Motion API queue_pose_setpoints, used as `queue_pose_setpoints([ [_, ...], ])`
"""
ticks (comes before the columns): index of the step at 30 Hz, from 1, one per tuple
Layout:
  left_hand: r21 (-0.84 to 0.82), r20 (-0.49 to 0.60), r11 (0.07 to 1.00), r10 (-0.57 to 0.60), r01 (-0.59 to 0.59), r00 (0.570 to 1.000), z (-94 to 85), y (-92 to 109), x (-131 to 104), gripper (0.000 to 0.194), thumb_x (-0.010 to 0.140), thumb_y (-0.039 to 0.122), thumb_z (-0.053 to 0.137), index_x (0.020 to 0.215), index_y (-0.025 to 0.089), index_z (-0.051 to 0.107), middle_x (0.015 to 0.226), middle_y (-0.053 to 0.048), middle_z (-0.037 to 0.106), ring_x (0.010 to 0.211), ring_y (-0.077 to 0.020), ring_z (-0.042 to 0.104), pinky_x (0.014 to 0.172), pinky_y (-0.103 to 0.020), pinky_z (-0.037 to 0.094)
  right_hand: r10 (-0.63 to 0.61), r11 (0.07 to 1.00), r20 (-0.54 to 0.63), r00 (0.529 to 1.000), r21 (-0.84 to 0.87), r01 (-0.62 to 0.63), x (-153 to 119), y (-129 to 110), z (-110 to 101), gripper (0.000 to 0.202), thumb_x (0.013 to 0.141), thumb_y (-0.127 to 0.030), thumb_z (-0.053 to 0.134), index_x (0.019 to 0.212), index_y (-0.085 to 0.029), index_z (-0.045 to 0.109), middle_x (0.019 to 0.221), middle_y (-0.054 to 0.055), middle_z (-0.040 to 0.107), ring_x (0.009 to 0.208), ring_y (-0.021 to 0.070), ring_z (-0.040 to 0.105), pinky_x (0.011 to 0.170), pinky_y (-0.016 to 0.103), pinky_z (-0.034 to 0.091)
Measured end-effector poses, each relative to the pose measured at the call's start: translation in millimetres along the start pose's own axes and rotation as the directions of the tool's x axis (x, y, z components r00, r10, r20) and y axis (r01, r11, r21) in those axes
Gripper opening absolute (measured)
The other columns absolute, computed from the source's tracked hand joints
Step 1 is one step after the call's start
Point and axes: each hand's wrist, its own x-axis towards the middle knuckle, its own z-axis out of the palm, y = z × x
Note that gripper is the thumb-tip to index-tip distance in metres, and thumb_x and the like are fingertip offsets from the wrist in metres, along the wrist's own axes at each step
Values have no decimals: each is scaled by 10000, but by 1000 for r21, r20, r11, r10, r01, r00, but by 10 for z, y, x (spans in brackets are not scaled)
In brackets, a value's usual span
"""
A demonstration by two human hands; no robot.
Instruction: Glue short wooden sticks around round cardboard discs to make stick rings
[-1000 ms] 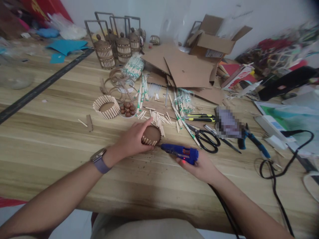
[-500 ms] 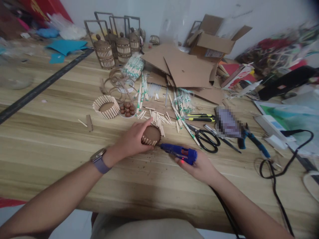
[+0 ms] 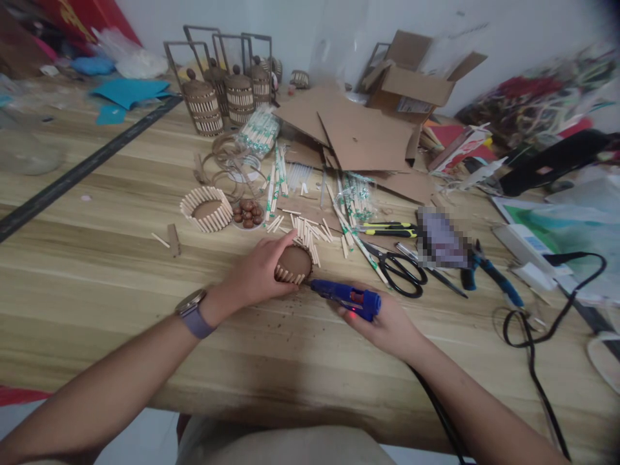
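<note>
My left hand (image 3: 264, 268) is closed around the left side of a round brown cardboard base (image 3: 296, 260). Short wooden sticks stand along part of the base's near edge. My right hand (image 3: 387, 323) grips a blue hot glue gun (image 3: 345, 295) with a small red light on. The gun's nozzle points left and meets the base's near right edge, though I cannot tell if it touches. Just behind the base lies a loose pile of cut sticks (image 3: 310, 234). A finished-looking ring of sticks on a cardboard base (image 3: 207, 209) sits to the left.
Brown beads (image 3: 248, 213) fill a small dish. Black scissors (image 3: 404, 272), yellow-black cutters (image 3: 390, 229) and blue-handled pliers (image 3: 496, 278) lie to the right. Cardboard sheets (image 3: 368, 139) and stick-covered lidded baskets (image 3: 203, 106) stand behind. A black cord (image 3: 533, 361) loops at the right.
The glue gun and my right hand have shifted very slightly left. My left hand holds the base in nearly the same place.
</note>
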Motion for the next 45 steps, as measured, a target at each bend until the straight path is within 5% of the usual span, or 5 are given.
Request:
queue_pose_setpoints([
  [27,12,-5,1000,21,-21,1000,6,1,4,991,680,330,866,1525,262,352,1375,-135,601,1258,-357,552,1063,-559,473,-59,997,-57,997,-53,56,-17,-31,19,196,926,-352,554,866,-207,671,862,86,725,809,236,684,734,331,533],
  [32,-14,19,1000,18,-18,1000,-7,-5,11,1019,684,360,862,1544,289,320,1400,-122,593,1262,-358,553,1061,-558,476,186,973,-215,959,174,-150,-46,10,-8,321,887,-539,647,876,-220,672,768,59,700,714,227,657,644,330,537],
  [35,-14,33,1000,-1,1,999,-20,5,16,1059,665,346,881,1553,286,305,1397,-127,595,1272,-370,546,1065,-565,472,354,799,18,935,513,-313,-113,-9,-122,552,836,-735,621,969,-202,675,813,71,707,701,210,656,626,332,553],
  [39,-7,39,1000,-24,24,999,-22,9,15,1073,667,349,889,1556,269,294,1378,-136,608,1289,-374,537,1078,-573,461,308,441,479,822,694,-570,-262,-92,-282,614,762,-766,691,975,-191,656,819,65,652,646,158,602,529,266,508],
  [45,-14,24,1000,-14,14,1000,-23,-29,18,1023,699,359,863,1549,265,303,1396,-143,592,1322,-369,521,1092,-571,445,268,348,541,797,717,-604,-423,-59,-280,592,664,-506,905,1111,-245,618,927,30,581,662,100,475,498,185,383],
])
